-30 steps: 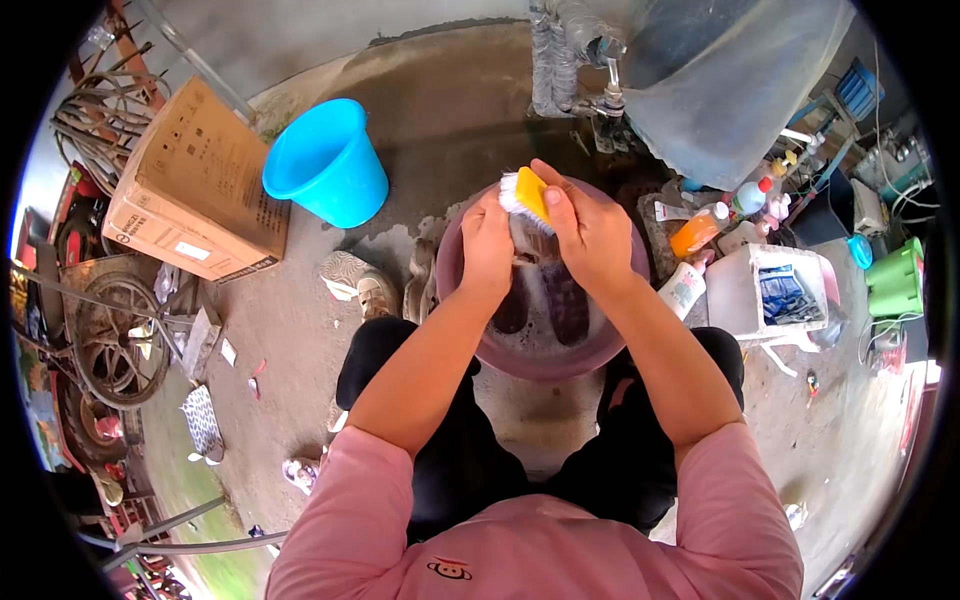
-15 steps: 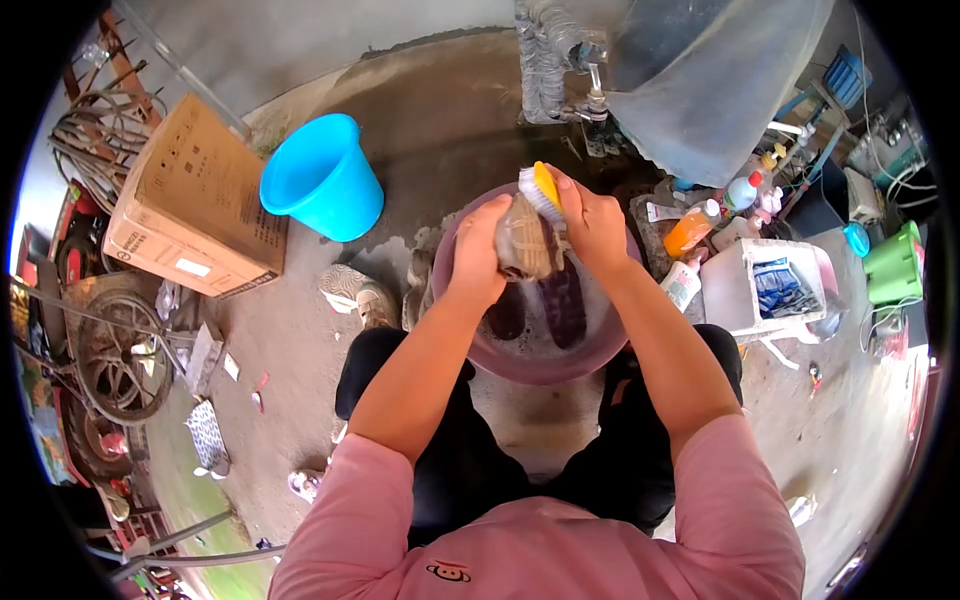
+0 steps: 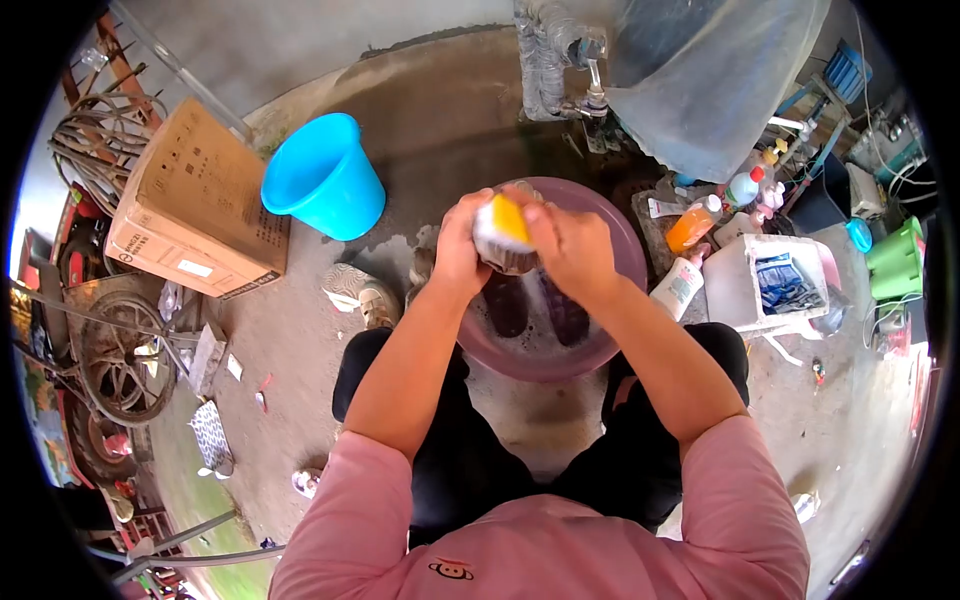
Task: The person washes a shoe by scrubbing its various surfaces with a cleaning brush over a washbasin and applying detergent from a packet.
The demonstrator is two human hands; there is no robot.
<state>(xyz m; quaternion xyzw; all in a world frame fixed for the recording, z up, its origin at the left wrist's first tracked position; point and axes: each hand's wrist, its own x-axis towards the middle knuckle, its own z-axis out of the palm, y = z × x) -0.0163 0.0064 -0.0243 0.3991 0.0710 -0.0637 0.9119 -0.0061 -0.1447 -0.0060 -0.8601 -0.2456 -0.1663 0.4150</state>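
Observation:
My left hand (image 3: 463, 245) is closed around a wet shoe (image 3: 510, 262), held above a pinkish-purple basin (image 3: 545, 371). In my right hand (image 3: 575, 245) is a scrub brush (image 3: 510, 220) with a yellow back and white bristles. The brush lies against the shoe and hides much of it. Below my hands, two dark shoe-shaped things, a left one (image 3: 506, 306) and a right one (image 3: 566, 312), sit in foamy water in the basin. Parts of both are covered by my hands.
A blue bucket (image 3: 330, 180) and a cardboard box (image 3: 195, 200) stand to the left. A tap (image 3: 594, 95) is behind the basin. To the right are an orange bottle (image 3: 692, 225), a white bottle (image 3: 678, 288) and a white container (image 3: 735, 290) holding blue packets.
The brush has moved left and down onto the shoe, my right hand moving with it. The shoe has turned in my left hand, and my hands are closer together.

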